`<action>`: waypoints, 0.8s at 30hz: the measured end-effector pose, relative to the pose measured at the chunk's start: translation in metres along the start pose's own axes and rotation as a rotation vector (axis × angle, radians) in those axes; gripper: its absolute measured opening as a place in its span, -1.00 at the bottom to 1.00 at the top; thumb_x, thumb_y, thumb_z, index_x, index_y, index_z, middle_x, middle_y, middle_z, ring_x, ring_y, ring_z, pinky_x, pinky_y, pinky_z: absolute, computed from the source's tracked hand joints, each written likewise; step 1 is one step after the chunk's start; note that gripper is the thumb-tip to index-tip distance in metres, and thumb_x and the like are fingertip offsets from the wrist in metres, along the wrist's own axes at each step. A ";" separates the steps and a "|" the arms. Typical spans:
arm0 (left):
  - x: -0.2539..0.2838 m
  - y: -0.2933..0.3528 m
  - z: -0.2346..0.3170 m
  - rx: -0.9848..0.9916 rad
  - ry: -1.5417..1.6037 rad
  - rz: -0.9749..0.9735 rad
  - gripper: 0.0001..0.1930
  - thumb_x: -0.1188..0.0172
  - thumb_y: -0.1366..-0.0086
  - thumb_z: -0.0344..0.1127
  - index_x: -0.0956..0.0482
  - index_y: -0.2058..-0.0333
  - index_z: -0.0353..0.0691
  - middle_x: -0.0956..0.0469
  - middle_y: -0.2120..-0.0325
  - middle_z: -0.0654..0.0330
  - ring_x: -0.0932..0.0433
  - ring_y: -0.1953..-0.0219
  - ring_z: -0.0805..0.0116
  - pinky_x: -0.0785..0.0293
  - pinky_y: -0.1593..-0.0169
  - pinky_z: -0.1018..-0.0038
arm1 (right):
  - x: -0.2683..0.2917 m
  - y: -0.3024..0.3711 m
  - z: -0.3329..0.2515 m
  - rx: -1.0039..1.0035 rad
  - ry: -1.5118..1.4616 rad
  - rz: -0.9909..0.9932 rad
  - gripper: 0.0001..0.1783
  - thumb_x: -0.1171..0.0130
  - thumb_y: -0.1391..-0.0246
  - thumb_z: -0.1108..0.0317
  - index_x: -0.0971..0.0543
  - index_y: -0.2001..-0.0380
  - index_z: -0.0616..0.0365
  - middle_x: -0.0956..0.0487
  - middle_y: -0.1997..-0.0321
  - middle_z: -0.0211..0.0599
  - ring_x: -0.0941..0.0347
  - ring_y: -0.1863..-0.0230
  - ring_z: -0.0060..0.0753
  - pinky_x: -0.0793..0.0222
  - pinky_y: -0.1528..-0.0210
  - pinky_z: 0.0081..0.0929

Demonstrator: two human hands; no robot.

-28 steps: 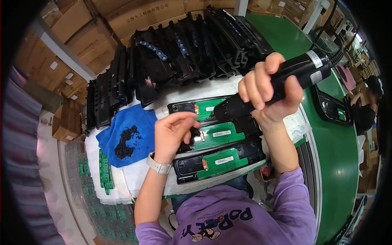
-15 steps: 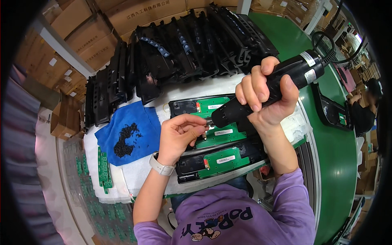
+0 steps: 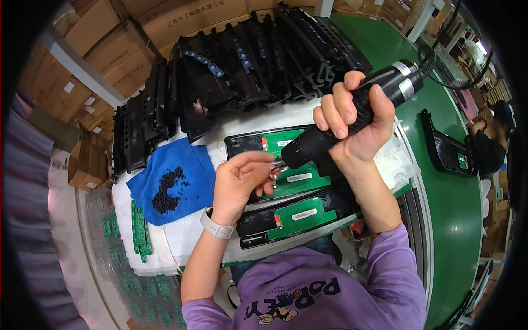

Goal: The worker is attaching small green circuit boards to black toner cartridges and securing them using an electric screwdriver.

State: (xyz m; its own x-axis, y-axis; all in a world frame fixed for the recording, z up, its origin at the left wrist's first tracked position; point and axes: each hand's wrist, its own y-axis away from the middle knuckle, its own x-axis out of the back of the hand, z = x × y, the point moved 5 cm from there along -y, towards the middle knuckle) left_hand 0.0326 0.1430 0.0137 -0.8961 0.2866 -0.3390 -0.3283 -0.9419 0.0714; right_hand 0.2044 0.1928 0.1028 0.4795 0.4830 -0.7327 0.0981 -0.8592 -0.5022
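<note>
My right hand point(image 3: 360, 118) is wrapped round a black electric screwdriver point(image 3: 388, 91) that tilts down to the left. Its metal bit point(image 3: 279, 164) points at the fingertips of my left hand point(image 3: 239, 179). Those fingers are pinched together by the bit; what sits between them is too small to make out. Beneath both hands lies a green circuit board point(image 3: 300, 184) in a black housing, partly hidden by the hands and tool. A second green board point(image 3: 300, 216) in a black housing lies nearer me, and another board point(image 3: 273, 144) shows farther off.
Left of the housings, a blue cloth point(image 3: 201, 159) carries a pile of small black screws point(image 3: 165, 195). Green circuit strips point(image 3: 140, 234) lie at the left edge. Black plastic housings point(image 3: 220, 82) stand stacked behind. Another housing point(image 3: 443, 148) rests on the green surface at right, near another person point(image 3: 489, 146).
The back end of the screwdriver has swung slightly left with my right hand, while its tip stays by my left fingertips. My left hand has barely moved.
</note>
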 end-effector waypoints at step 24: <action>0.050 -0.001 -0.008 -0.086 0.414 0.050 -0.85 0.18 -0.33 -0.45 -0.30 0.22 -0.41 -0.44 0.17 -0.17 -0.47 0.44 0.41 -0.44 0.31 0.61 | 0.013 -0.012 0.020 -0.167 0.831 -0.110 -0.76 -0.16 0.15 0.35 -0.32 0.51 0.22 -0.34 0.75 -0.33 -0.24 0.79 -0.57 -0.12 0.72 -0.65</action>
State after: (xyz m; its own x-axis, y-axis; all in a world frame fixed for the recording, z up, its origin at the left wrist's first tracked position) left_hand -0.0094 0.1572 -0.0104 -0.7088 0.1624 -0.6864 -0.2458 -0.9690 0.0246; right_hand 0.1920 0.2125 0.0898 0.9373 0.3401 -0.0759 0.2773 -0.8599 -0.4286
